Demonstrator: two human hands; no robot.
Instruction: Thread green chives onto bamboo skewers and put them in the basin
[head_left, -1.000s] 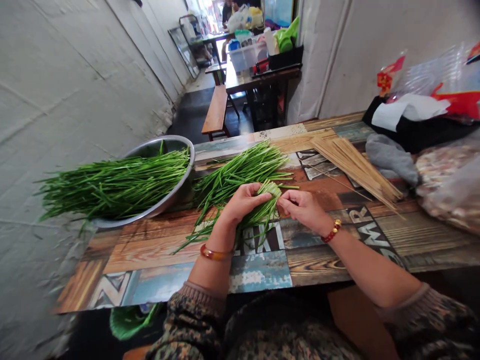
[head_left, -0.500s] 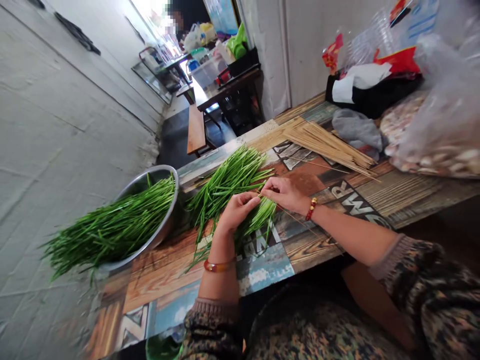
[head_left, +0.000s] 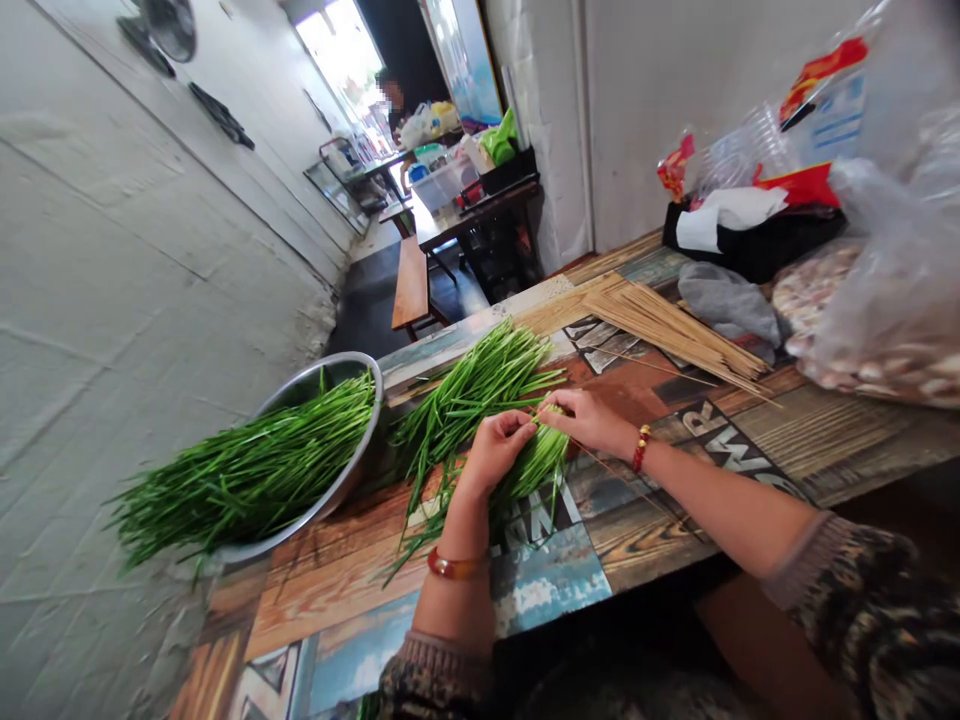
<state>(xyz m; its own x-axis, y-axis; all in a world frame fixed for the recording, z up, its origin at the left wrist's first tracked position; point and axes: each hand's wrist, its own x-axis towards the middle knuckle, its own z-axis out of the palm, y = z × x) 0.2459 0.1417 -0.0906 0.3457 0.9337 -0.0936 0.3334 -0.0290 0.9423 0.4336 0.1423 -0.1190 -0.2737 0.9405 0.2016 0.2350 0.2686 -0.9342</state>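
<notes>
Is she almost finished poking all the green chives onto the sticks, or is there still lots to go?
No finished skewers show anywhere. Right now the left hand pinches a small chive bundle while the right hand pushes a thin skewer at it. Lots seems left: a loose pile of chives lies behind the hands, the metal bowl is heaped with more chives, and a stack of bamboo skewers sits unused.

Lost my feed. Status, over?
Left hand gripping small bunch of green chives. Right hand pinching its cut ends, thin bamboo skewer beneath. Nothing obstructing.
</notes>
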